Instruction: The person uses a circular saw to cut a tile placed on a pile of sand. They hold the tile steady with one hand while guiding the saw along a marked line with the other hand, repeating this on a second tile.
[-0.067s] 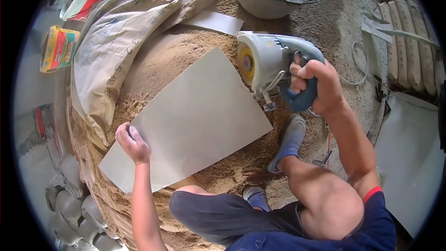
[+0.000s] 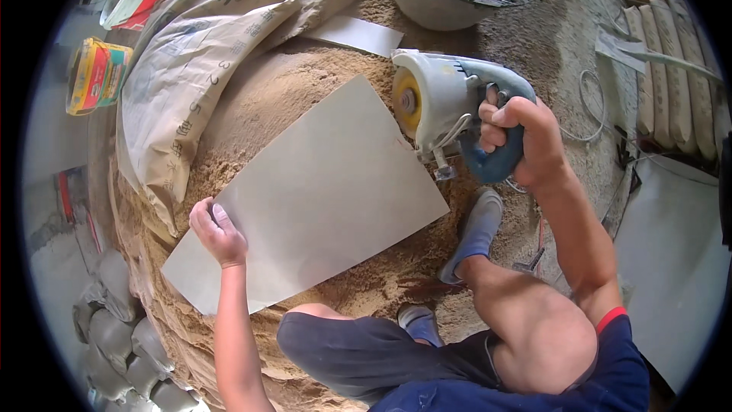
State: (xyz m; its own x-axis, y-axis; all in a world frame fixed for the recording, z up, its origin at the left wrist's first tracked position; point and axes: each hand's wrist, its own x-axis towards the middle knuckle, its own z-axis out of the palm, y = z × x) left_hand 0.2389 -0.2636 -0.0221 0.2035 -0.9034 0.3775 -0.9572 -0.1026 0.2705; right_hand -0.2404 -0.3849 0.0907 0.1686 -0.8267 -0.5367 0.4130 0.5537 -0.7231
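A large pale grey tile lies slanted across a mound of sand in front of me. My left hand grips its left edge, the thumb on the top face and the fingers curled over the side. With my right hand I hold a handheld tile saw by its blue-grey loop handle. The saw's yellow blade hub faces the tile, just beyond its upper right edge. Whether the blade touches the tile, I cannot tell.
An empty-looking paper sack drapes over the sand, beside two buckets. A tile strip and a big tub are at the far side. A shovel, full sacks and a cable are right.
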